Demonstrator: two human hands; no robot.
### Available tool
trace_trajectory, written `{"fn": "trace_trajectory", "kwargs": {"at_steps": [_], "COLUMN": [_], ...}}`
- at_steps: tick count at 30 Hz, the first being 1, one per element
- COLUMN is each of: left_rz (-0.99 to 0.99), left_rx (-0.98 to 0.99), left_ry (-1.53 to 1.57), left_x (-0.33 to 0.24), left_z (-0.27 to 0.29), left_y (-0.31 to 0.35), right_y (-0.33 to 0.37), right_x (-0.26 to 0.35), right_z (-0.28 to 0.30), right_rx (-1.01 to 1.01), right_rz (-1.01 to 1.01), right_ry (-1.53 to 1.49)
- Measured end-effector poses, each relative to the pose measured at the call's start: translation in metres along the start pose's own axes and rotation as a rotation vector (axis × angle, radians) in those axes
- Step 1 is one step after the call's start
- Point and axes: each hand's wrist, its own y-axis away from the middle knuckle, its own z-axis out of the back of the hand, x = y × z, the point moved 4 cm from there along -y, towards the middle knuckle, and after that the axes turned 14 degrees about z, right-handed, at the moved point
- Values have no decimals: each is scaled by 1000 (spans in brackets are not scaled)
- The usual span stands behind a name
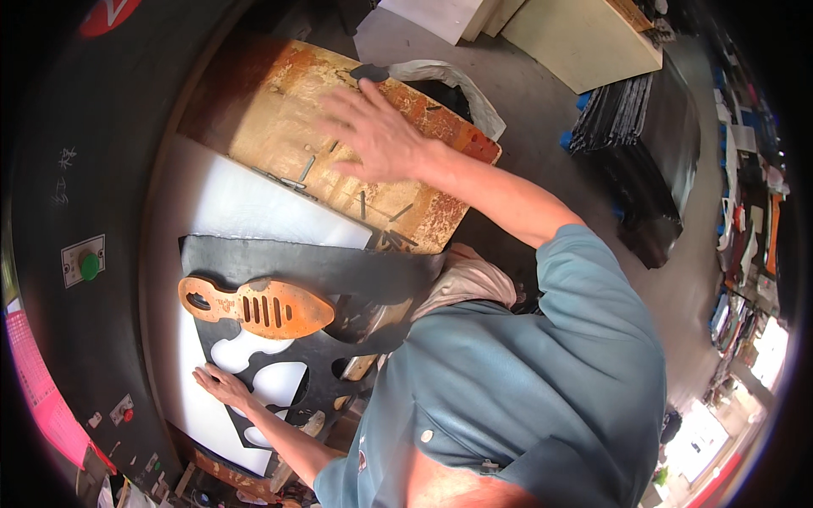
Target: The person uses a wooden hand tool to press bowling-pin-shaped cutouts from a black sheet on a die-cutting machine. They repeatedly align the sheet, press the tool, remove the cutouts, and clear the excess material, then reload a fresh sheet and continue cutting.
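My right hand [377, 140] is over the worn wooden board [279, 102], its fingers spread and blurred by motion. A dark rounded piece [370, 74] lies at the board's far edge by one fingertip; whether they touch I cannot tell. Small dark strips [398, 212] are scattered on the board. My left hand [222, 385] lies with fingers stretched on the white board [190, 356], beside a black sheet [339, 254] full of cut-out holes. An orange sole-shaped cutting die [258, 306] with a ring end and several slots rests on that sheet.
A dark machine panel with a green button [90, 266] and a red button [128, 415] stands on the left. Past the wooden board sits a white sack [457, 80]. A stack of black sheets [644, 152] and pale boards [584, 42] stand at upper right.
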Motion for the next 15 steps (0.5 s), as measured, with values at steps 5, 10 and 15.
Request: {"fn": "trace_trajectory", "kwargs": {"at_steps": [5,10,15], "left_rz": [25,8,-88], "left_rx": [-7,17,44], "left_ry": [23,45,204], "left_x": [1,5,-7], "left_z": [-3,-5,12], "left_y": [2,3,22], "right_y": [9,31,-2], "right_x": [-69,-105,20], "right_z": [-18,25,46], "right_rx": [163,-109,-220], "right_rz": [-110,-340,-312], "right_ry": [120,226,-424]}}
